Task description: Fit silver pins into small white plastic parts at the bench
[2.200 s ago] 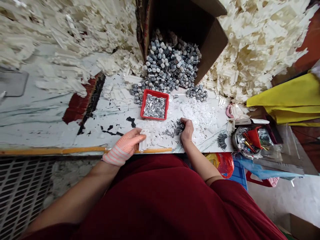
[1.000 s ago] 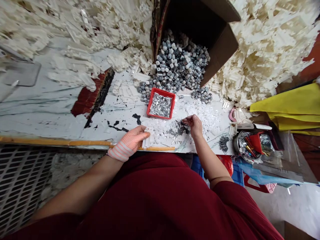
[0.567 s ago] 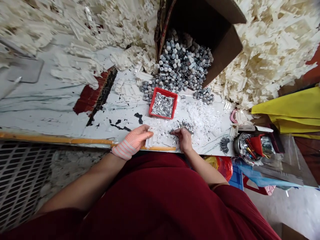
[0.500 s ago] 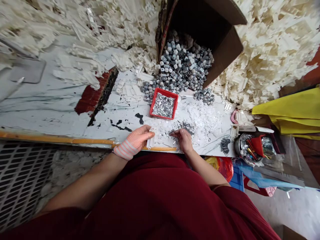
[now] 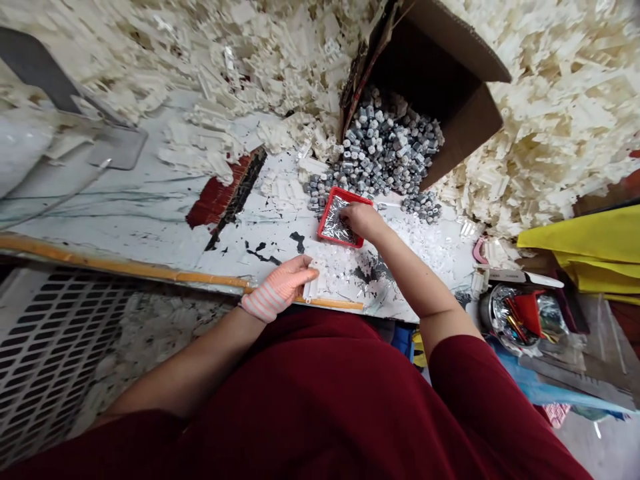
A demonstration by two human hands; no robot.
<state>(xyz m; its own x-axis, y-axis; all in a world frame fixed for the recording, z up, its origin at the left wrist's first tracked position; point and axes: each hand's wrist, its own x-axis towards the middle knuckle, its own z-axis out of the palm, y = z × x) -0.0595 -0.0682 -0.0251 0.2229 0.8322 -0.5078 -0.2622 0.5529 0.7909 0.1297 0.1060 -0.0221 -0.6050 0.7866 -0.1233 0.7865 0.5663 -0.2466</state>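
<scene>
Pink-striped gloved left hand (image 5: 281, 291) clamps its fingers on a white plastic piece (image 5: 314, 288) at the near edge of the bench (image 5: 145, 220), presumably for steadiness. Right hand (image 5: 364, 220) is inside a square red tray (image 5: 351, 194) of silver pins (image 5: 332, 225), seemingly sited for reach; finger closure indeterminable.

There are two hands (image 5: 283, 288) (image 5: 362, 220), one red tray (image 5: 349, 194) and one open cardboard box (image 5: 463, 137).

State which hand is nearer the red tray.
Right. The right hand reaches into the red tray; the left hand, holding a white part, is outside it, to the lower left.
</scene>
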